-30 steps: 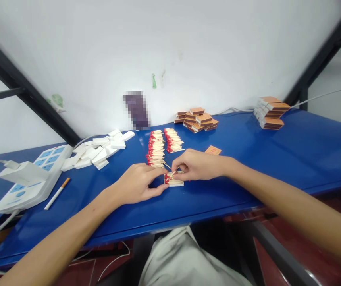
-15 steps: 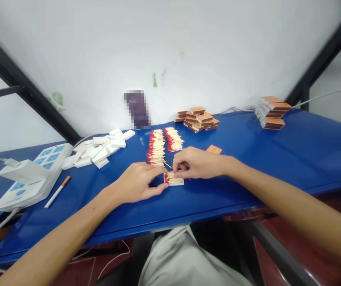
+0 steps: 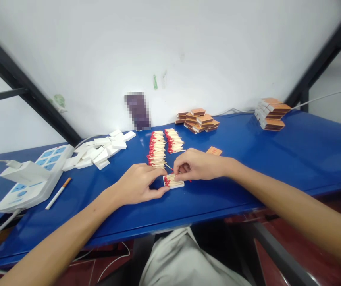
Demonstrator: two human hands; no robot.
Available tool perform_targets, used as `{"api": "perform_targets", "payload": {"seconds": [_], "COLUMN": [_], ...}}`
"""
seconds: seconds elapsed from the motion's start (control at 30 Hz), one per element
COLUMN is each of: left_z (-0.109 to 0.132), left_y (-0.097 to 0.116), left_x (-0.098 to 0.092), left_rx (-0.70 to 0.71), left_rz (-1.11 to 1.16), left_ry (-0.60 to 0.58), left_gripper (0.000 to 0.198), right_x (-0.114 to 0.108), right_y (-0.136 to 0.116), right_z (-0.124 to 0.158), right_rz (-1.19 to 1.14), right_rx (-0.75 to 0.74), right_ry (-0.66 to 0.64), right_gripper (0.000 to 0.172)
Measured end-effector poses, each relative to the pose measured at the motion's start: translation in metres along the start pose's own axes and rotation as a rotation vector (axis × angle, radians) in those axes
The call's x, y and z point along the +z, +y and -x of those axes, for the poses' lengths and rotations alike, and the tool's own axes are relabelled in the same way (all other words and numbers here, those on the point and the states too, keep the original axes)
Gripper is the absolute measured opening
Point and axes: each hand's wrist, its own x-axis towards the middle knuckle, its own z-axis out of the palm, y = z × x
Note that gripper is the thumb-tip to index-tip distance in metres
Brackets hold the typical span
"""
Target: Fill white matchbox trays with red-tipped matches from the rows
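Observation:
A small white matchbox tray (image 3: 180, 185) lies on the blue table with red-tipped matches (image 3: 170, 180) in it. My left hand (image 3: 142, 183) grips the tray's left end between thumb and forefinger. Over the tray's right part, my right hand (image 3: 191, 166) has its fingers closed, with the tips on the matches; its curled fingers hide some of them. Just beyond the tray are two rows of loose matches, a longer left row (image 3: 157, 149) and a shorter right row (image 3: 174, 141). A few stray matches lie by my right fingers.
White matchbox trays (image 3: 100, 149) are heaped at the left. Near them are a power strip (image 3: 36, 178) and a cigarette (image 3: 58, 193). Orange matchboxes are piled at the back (image 3: 200, 120) and stacked at the right (image 3: 274, 114). A flat orange piece (image 3: 214, 151) lies behind my right wrist.
My right fingertips have shifted very slightly over the tray, and more of the match heads show. My left hand keeps its grip on the tray. The whole view has dipped slightly.

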Motion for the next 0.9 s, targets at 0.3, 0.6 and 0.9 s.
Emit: {"api": "perform_targets", "payload": {"seconds": [0.3,0.6,0.9], "left_z": [0.0009,0.0011,0.0004], "left_y": [-0.0005,-0.0024,-0.0005], "left_x": [0.0014,0.0034,0.0008], "left_rx": [0.005,0.024,0.077], "left_rz": [-0.002,0.028,0.075], "left_ry": [-0.011,-0.009,0.081], "left_gripper": [0.026,0.027,0.034], "right_x": [0.0038,0.0071,-0.0004], "right_y": [-0.0037,-0.0022,-0.0083], "right_z": [-0.0014,-0.0040,0.0016], "right_rz": [-0.064,-0.031,0.068], "right_rx": [0.013,0.020,-0.007], "right_ry": [0.058,0.027,0.119], "right_gripper": [0.013,0.021,0.014]}}
